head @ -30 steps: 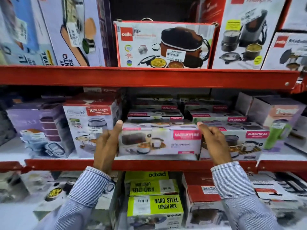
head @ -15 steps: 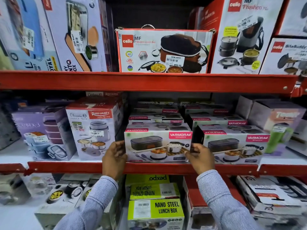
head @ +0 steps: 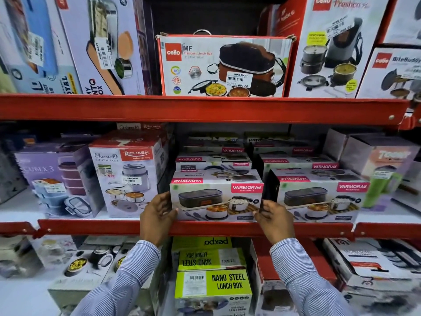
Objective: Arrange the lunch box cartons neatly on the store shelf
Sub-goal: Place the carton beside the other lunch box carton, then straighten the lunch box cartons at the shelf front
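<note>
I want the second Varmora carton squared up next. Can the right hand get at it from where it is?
Probably yes: the right hand is at the seam beside that second Varmora carton, whose front is unobstructed.

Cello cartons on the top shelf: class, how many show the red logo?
3. The President Lunch Box carton at centre, the tall Fresh carton to its right, and the BiteBuddy carton far right. Others may be hidden.

At the centre of the middle shelf (head: 205, 227) a pink-and-white carton (head: 216, 200) sits at the front edge, the left hand (head: 157, 215) clasping its 9 o'clock end and the right hand (head: 274, 218) its 3 o'clock end. A matching carton (head: 319, 197) stands just beside it at 3 o'clock (a dark gap between them), and a taller red-topped box (head: 127, 176) at 9 o'clock.
</note>
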